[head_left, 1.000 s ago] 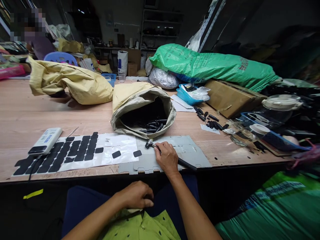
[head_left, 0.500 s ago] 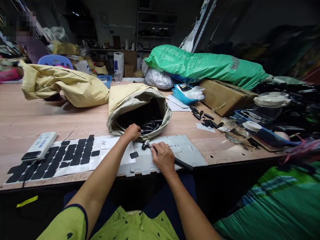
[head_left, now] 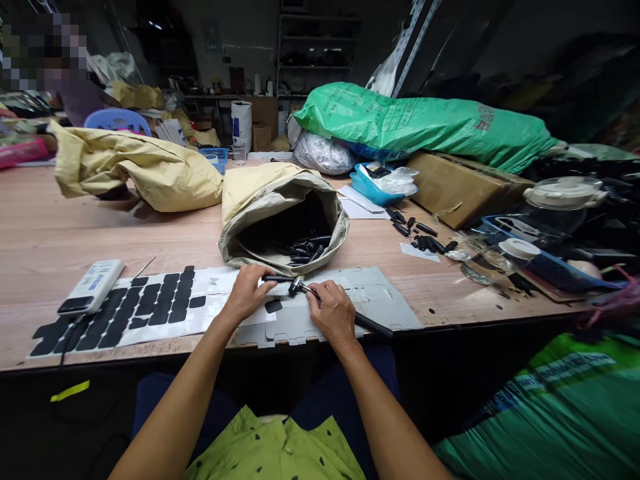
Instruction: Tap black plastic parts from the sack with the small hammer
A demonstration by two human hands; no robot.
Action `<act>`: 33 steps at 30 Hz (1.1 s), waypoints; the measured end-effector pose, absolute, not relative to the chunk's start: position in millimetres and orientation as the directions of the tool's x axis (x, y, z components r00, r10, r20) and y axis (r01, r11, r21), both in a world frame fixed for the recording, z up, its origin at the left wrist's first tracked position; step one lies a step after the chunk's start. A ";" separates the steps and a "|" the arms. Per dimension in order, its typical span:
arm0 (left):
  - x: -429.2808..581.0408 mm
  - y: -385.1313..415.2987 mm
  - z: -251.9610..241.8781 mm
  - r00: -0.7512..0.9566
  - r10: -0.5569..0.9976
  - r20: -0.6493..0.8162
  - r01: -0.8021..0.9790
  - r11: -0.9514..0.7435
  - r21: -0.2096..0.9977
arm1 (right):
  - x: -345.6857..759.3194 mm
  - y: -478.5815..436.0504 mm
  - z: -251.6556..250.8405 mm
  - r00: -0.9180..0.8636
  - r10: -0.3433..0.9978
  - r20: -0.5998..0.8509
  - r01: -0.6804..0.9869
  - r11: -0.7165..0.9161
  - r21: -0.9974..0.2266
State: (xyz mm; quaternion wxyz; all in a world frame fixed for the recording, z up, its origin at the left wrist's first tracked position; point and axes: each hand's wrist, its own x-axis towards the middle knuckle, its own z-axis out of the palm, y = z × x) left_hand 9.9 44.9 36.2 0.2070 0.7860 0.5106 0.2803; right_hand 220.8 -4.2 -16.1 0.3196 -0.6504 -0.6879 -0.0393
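Note:
My right hand (head_left: 331,311) grips a small hammer (head_left: 298,286) by its handle, the metal head resting on a grey plate (head_left: 380,297) at the table's front edge. My left hand (head_left: 246,291) pinches a slim black part (head_left: 277,278) and holds it flat on the plate just left of the hammer head. A black pad (head_left: 273,306) lies under the two hands. Behind them an open tan sack (head_left: 284,223) holds several more black parts.
A white sheet with several black pads (head_left: 145,305) and a white remote (head_left: 91,286) lie to the left. Loose black parts (head_left: 419,237), a cardboard box (head_left: 460,188), green sacks and blue trays crowd the right. A person sits far left behind a yellow sack (head_left: 135,167).
My left hand rose from my lap, reached into the sack, and came back with a black part onto the plate. The right hand kept the hammer in place.

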 end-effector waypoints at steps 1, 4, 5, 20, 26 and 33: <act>6.7 35.3 31.4 0.338 0.920 0.199 0.673 -0.384 0.632 | 220.6 -4.7 -16.3 0.058 0.869 0.492 0.925 0.139 -0.355; 3.0 16.8 15.3 0.338 0.928 0.157 0.671 -0.355 0.651 | 220.6 -5.4 -17.3 0.077 0.863 0.500 0.940 0.105 -0.325; 2.9 14.1 11.0 0.333 0.930 0.159 0.672 -0.352 0.652 | 221.0 -5.2 -17.8 0.074 0.862 0.501 0.943 0.103 -0.316; 5.1 15.6 7.4 0.280 0.951 0.130 0.659 -0.289 0.695 | 196.7 -40.2 9.4 0.005 0.869 0.495 0.705 0.348 -0.618; 5.7 17.8 2.7 0.254 0.961 0.106 0.667 -0.254 0.700 | 182.9 -42.8 16.2 -0.043 0.879 0.475 0.699 0.366 -0.615; 6.5 18.1 4.2 0.256 0.962 0.092 0.683 -0.247 0.687 | 177.6 -42.8 9.8 -0.082 0.903 0.423 0.777 0.323 -0.540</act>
